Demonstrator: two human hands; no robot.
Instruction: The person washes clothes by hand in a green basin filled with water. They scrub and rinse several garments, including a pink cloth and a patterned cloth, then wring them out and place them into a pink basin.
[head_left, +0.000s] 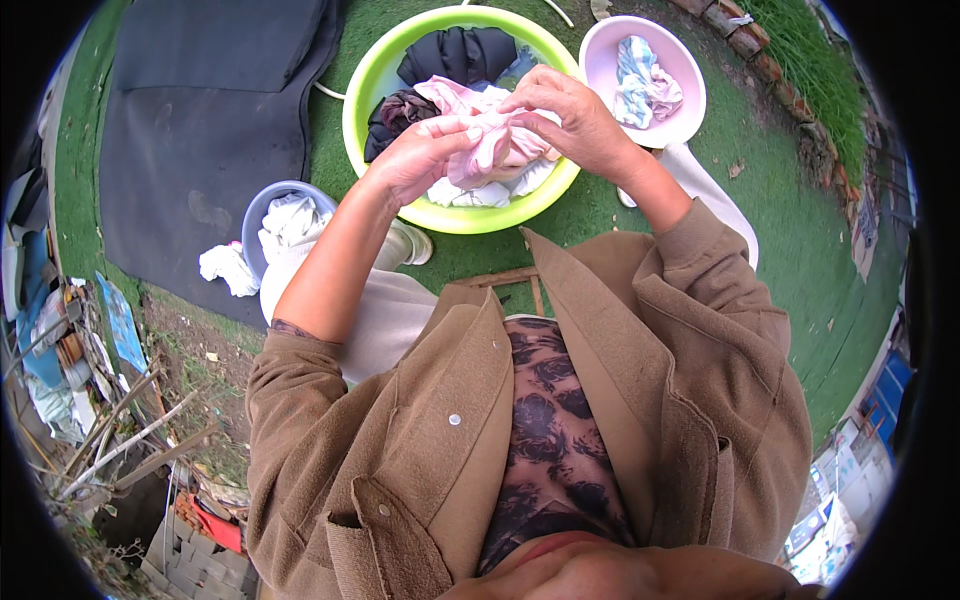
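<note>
Both of my hands pinch a pink cloth garment (491, 146) above a large lime-green plastic basin (450, 220). My left hand (431, 154) grips its left side between thumb and fingers; my right hand (566, 116) holds its upper right part, fingers bent. Under and around it in the basin lie a black padded garment (459, 56), a dark bunched cloth (405, 111) at the left, and white cloth (469, 193) near the front edge. Some water shows at the basin's upper right. How much of the pink fabric belongs to one garment I cannot tell.
A pale pink basin (686, 124) with blue-and-white and pinkish cloths (637, 79) stands at the upper right. Left of my legs is a grey-blue basin (253, 217) with white cloth, another white cloth (227, 268) beside it on a dark mat (202, 165). Bricks (772, 71) edge the grass.
</note>
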